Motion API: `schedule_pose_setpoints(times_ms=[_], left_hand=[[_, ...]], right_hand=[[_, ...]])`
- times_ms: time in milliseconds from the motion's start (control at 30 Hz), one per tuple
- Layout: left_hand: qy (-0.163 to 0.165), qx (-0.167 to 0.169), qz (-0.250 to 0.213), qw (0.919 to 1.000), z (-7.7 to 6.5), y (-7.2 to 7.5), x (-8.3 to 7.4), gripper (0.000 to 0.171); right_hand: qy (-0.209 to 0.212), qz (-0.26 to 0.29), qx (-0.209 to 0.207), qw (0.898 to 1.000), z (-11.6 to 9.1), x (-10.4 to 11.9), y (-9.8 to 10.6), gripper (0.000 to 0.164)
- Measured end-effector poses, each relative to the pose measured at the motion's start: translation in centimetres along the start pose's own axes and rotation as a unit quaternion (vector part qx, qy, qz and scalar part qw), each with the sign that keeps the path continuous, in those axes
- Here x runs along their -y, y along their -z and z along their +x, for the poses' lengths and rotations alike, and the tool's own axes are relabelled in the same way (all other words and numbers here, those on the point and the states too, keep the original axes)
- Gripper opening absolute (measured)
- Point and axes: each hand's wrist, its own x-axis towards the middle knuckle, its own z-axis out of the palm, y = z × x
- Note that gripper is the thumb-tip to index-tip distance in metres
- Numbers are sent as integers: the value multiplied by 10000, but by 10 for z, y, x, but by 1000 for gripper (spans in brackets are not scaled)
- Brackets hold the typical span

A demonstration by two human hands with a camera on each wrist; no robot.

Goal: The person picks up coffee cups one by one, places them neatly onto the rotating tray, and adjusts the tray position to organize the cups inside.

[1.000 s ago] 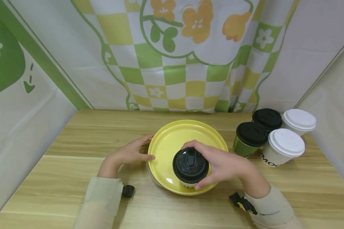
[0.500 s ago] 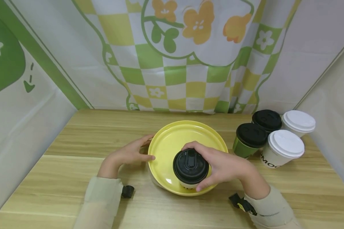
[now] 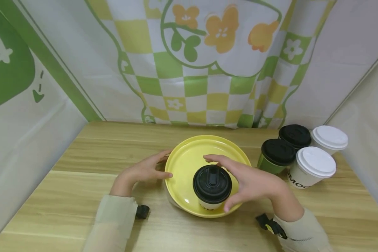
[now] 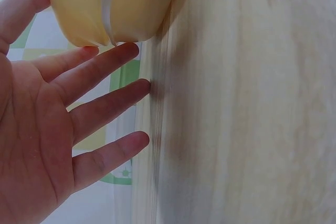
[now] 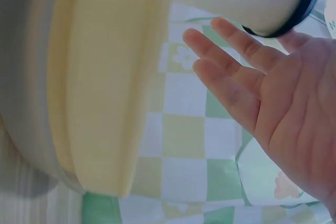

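cup (image 3: 212, 185) with black lid: upright on round yellow tray (image 3: 181, 168), toward near rim. right hand (image 3: 253, 182) spread around the cup, gap visible beside the lid; contact lower down, cannot tell. left hand (image 3: 146, 169) also spread, fingertips touching tray's left side. at right on surface (image 3: 66, 203): two more black-lidded cups (image 3: 278, 152), two white-lidded cups (image 3: 315, 164), grouped close.

Left sleeve (image 3: 113, 213) and right sleeve (image 3: 303, 227): long, pale grey-green at the cuffs, beiger toward the elbows. Dark stitch-like line (image 3: 302, 239) across the right one. Black tab (image 3: 142, 211) inboard of left cuff; bulkier black fitting (image 3: 278, 229) at right, yellow accent (image 3: 269, 228). Left grip (image 3: 145, 170), right grip (image 3: 255, 182): both bare.
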Motion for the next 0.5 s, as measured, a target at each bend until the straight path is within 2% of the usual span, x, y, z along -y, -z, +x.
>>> schedule_pose_setpoints(times_ms=[267, 500], left_hand=[[53, -52, -4, 10000, -1, 0, -2, 89], [82, -42, -7, 10000, -1, -2, -2, 88]], right_hand=[[19, -403, -409, 9983, -10, 1, 12, 122], [242, -886, -1248, 9879, -19, 6, 22, 122]])
